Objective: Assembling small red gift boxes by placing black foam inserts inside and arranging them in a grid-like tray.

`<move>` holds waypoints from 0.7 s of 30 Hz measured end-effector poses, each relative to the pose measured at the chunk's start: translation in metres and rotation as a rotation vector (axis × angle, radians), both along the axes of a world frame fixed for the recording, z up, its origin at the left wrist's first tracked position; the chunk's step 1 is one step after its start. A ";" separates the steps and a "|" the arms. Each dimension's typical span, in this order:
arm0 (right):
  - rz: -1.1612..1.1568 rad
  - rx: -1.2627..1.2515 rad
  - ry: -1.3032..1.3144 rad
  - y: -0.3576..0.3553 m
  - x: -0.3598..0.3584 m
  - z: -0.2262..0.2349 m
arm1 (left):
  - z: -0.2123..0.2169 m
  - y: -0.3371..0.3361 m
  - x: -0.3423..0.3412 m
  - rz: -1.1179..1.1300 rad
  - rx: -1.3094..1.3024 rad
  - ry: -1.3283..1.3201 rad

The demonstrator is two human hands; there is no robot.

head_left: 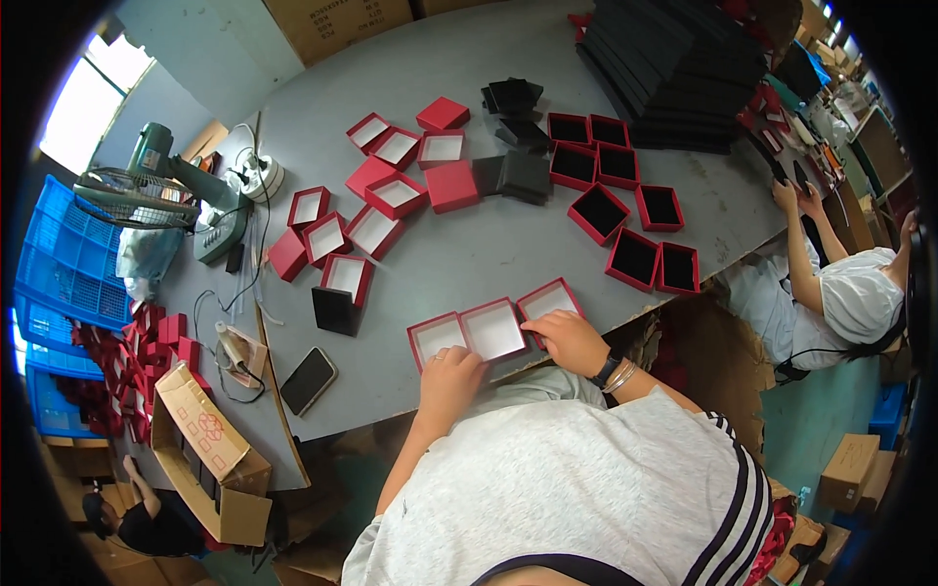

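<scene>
I see three open red boxes (491,330), white inside — left hand (451,376) and right hand (569,342) curled at their edges — whether pinching, I can't tell.

Dark printed lettering stands in short rows on the side of the large brown cardboard carton (337,29) at the back edge of the table (489,249), set in a left-hand and a right-hand group, with capital letters and some figures among it. On the long flap of the smaller open carton (244,516) at the lower left, red print (210,426) shows a row of small outlined squares beside a larger rounded emblem, its finer detail too small to read.
</scene>
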State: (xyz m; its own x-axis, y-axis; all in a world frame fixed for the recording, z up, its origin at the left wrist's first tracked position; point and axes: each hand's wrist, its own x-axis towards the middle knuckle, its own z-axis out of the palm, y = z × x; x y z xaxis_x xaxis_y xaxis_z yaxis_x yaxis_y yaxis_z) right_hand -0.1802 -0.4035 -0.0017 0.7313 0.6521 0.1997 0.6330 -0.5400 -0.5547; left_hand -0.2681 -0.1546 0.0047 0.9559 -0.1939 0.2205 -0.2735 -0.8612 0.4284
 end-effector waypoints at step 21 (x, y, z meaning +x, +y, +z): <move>0.103 0.189 -0.198 0.200 0.130 0.010 | 0.021 0.099 0.088 0.619 0.238 -0.250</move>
State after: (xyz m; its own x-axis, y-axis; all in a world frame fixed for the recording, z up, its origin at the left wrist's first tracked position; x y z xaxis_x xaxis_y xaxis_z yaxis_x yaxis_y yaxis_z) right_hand -0.0505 -0.2039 0.0087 0.5977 0.6588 0.4569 0.7851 -0.3658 -0.4998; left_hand -0.1798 -0.0553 0.0257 0.8325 0.2983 0.4668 0.2307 -0.9528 0.1973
